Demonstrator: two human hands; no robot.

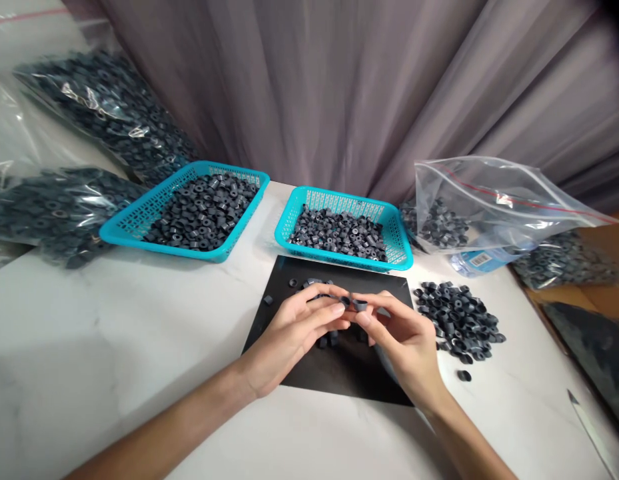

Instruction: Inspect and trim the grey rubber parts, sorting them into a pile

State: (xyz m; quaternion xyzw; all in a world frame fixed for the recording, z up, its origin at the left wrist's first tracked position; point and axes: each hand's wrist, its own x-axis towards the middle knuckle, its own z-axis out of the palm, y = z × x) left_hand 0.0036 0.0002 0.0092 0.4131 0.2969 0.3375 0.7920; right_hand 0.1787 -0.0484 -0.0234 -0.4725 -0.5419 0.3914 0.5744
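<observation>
Above a black mat (309,370), my two hands meet with fingertips close together. My left hand (304,317) pinches a small dark grey hollow cap (344,301) between thumb and fingers. In my right hand (402,330), thumb and forefinger grip another dark grey hollow cap (360,305), its wider opening facing up. The two caps are side by side; whether they touch I cannot tell. More small dark pieces (331,339) lie on the mat under and behind my hands, partly hidden by them.
Two turquoise baskets (219,253) (339,257) full of dark pieces stand behind the mat. A loose pile of caps (459,320) lies right, with one stray cap (464,376). Filled plastic bags (104,100) stand left; an open zip bag (489,200) and bottle (484,260) sit right.
</observation>
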